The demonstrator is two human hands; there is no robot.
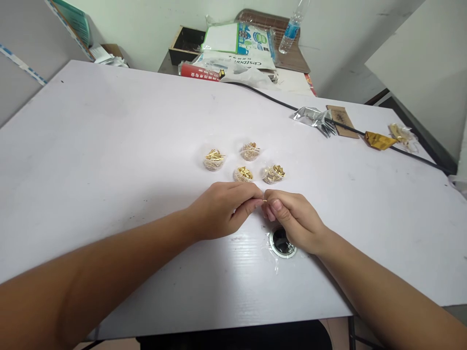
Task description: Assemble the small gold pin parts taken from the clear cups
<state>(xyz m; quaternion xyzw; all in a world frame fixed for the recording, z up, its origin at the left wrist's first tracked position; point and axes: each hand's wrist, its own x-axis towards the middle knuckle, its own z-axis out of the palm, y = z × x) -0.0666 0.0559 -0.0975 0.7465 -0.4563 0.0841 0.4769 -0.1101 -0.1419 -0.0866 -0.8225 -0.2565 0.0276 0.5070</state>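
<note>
My left hand and my right hand meet fingertip to fingertip over the white table. A tiny gold-coloured piece shows between them, pinched by both hands; most of it is hidden by the fingers. Just beyond the hands stand small clear cups of gold-coloured metal parts: one at the left with long thin pins, one at the back, one in front of it, partly behind my left hand, and one at the right. A black round opening with a white rim lies under my right hand.
A black cable crosses the table's back right, by silver foil, a cardboard piece and a gold wrapper. Beyond the back edge are a black box, plastic packaging and a water bottle.
</note>
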